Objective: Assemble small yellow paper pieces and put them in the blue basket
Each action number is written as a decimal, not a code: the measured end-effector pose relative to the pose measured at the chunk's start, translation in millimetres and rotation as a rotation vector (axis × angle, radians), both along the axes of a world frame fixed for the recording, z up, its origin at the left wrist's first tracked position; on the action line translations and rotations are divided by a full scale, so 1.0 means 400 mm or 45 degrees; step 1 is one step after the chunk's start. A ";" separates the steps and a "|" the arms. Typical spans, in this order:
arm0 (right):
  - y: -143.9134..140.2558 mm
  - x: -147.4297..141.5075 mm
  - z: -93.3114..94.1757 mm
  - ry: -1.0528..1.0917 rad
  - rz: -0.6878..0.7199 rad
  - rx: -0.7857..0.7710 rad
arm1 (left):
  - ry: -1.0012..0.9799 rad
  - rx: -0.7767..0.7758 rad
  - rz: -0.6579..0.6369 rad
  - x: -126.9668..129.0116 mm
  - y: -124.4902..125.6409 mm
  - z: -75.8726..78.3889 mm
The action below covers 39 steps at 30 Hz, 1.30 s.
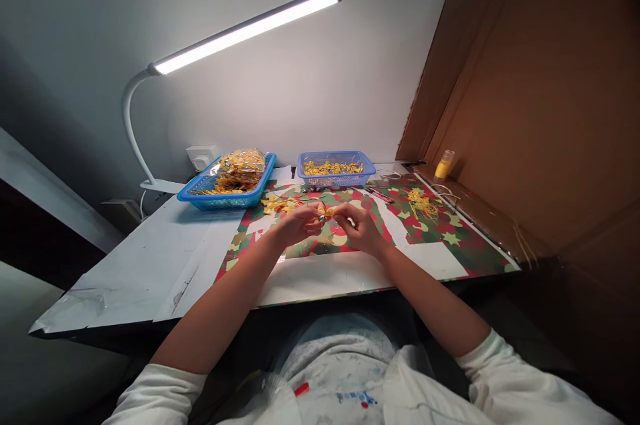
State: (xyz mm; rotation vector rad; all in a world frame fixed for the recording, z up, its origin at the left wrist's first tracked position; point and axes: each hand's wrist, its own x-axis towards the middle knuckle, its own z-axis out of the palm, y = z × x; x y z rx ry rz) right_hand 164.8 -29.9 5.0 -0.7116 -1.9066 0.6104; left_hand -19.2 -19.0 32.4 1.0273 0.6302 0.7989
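Observation:
Close together over the patterned sheet (305,249), both my hands pinch a small yellow ribbon-like piece (329,213). My left hand (301,225) has its fingers closed on the piece's left side, with a small shiny bit by the fingertips. From the other side, my right hand (361,230) grips it between thumb and forefinger. Fingers cover much of the piece, so its exact kind is unclear. Just beyond my left hand lie loose flat yellow pieces (280,203).
A blue basket (220,201) holds yellow pieces and a clear bag. Behind my hands is a periwinkle basket (336,179) of small yellow pieces. At right lie yellow threads (424,203), a red-handled tool (381,195) and a yellow-filled bottle (443,166). A lamp (250,30) hangs above; cardboard (540,91) stands right.

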 end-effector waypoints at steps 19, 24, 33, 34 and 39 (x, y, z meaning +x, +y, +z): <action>-0.008 -0.005 -0.003 0.046 -0.065 0.027 | 0.124 0.239 0.202 0.016 -0.012 0.009; -0.004 -0.006 -0.007 0.027 -0.097 0.026 | 0.196 0.382 0.248 0.017 -0.015 0.010; -0.004 -0.011 -0.011 0.046 -0.046 0.000 | 0.234 0.424 0.251 0.017 -0.013 0.003; -0.004 -0.010 -0.010 0.045 -0.047 -0.001 | 0.222 0.426 0.257 0.018 -0.014 0.004; -0.003 -0.007 -0.009 0.046 -0.061 -0.005 | 0.192 0.441 0.289 0.020 -0.018 0.008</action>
